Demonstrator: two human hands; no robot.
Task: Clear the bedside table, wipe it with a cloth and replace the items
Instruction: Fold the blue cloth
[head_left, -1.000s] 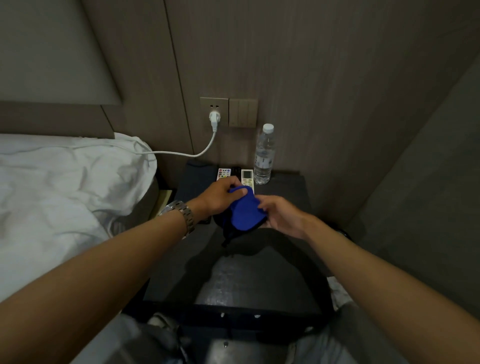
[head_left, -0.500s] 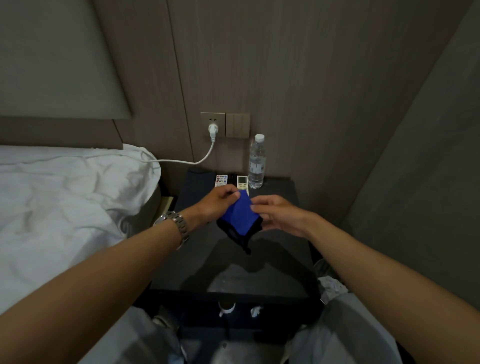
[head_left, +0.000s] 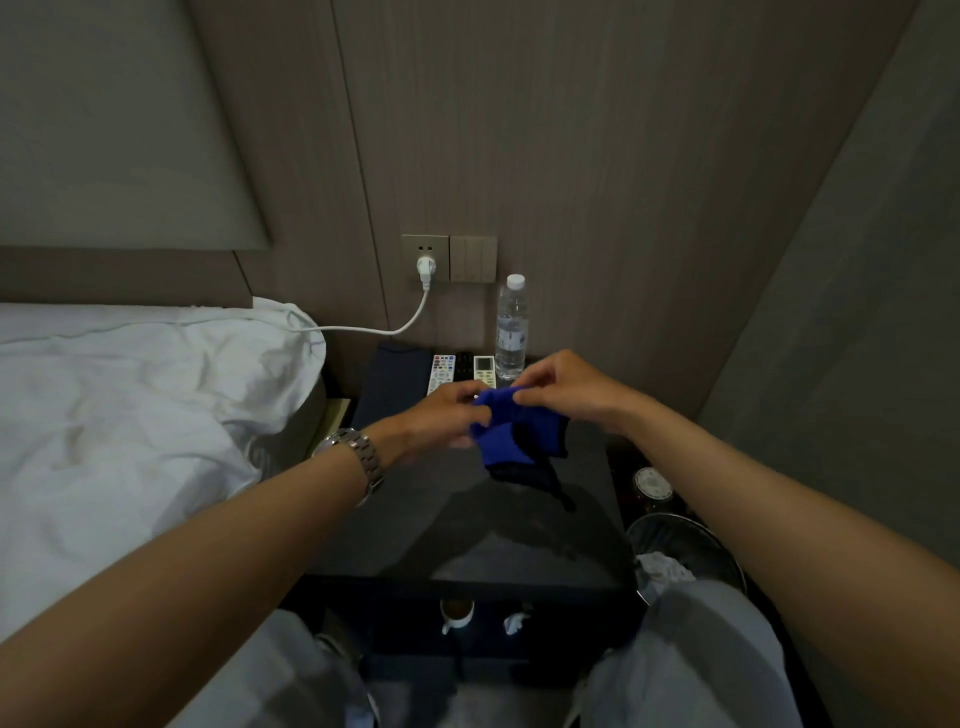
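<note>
Over the dark bedside table (head_left: 519, 540) hangs a blue cloth (head_left: 506, 439) with a black underside, held up between both hands. My left hand (head_left: 441, 421) pinches its left edge and my right hand (head_left: 561, 387) pinches its top edge. At the back of the table lie a white remote with coloured buttons (head_left: 440, 370), a black remote (head_left: 463, 366) and a white remote with a screen (head_left: 484, 368). A clear water bottle (head_left: 511, 330) stands upright to their right. A dark folded item (head_left: 397, 376) lies at the back left.
The bed with white bedding (head_left: 130, 415) is on the left. A white plug and cable (head_left: 423, 283) run from the wall socket to the bed. A wire bin (head_left: 680, 551) stands right of the table, a jar lid (head_left: 652, 483) behind it. A cup (head_left: 456, 613) sits on the lower shelf.
Both hands have lifted the blue cloth and spread it wider. My right hand moved up to its top edge. The view has pulled back from the table.
</note>
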